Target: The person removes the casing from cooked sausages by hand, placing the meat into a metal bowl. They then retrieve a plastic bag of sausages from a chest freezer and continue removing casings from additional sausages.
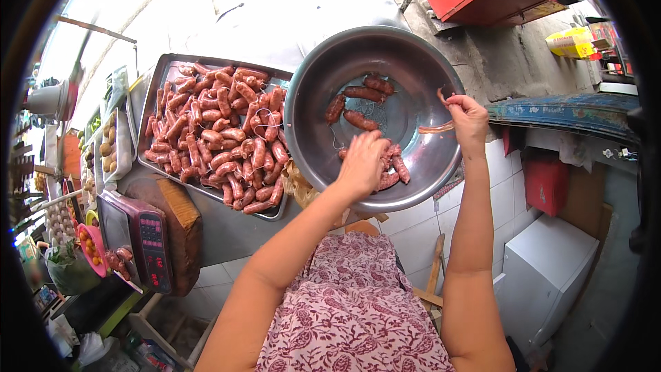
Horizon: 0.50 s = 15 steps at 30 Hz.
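Note:
A wide steel bowl (313, 72) stands in front of me with several raw sausages (360, 120) in it, some lying apart on its floor. My left hand (365, 165) reaches into the near side of the bowl, its fingers curled over a clump of sausages (392, 165). Part of that clump is hidden under the hand. At the bowl's right rim my right hand (468, 122) pinches a thin, limp, reddish-brown strip (437, 128) that looks like sausage casing. One end of it sticks up above the fingers, and another length hangs over the bowl.
Left of the bowl, a metal tray (157, 76) is heaped with linked sausages (220, 131) tied with white string. A red scale (153, 248) stands beside a thick wooden block (180, 213) at the near left. A blue ledge (564, 114) runs off to the right.

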Available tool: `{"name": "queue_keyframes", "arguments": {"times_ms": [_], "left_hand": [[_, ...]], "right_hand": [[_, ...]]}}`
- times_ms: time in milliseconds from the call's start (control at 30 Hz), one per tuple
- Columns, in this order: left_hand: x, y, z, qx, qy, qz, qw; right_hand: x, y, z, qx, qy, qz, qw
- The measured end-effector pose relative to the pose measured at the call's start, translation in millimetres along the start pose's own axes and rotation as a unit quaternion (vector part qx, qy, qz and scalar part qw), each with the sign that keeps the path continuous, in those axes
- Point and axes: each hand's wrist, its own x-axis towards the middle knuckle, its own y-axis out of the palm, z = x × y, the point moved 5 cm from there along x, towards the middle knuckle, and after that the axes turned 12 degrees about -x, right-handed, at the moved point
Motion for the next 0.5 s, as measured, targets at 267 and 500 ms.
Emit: {"name": "queue_keyframes", "arguments": {"times_ms": [267,500], "left_hand": [[65,4,26,0.358,0.046,0.064,0.930],[88,-35,59,-0.234,-0.140,0.091,0.958]], "right_hand": [[-31,21,5,0.538,0.110,0.185,0.815],[-62,65,0,0.371,0.208,0.191,0.885]]}}
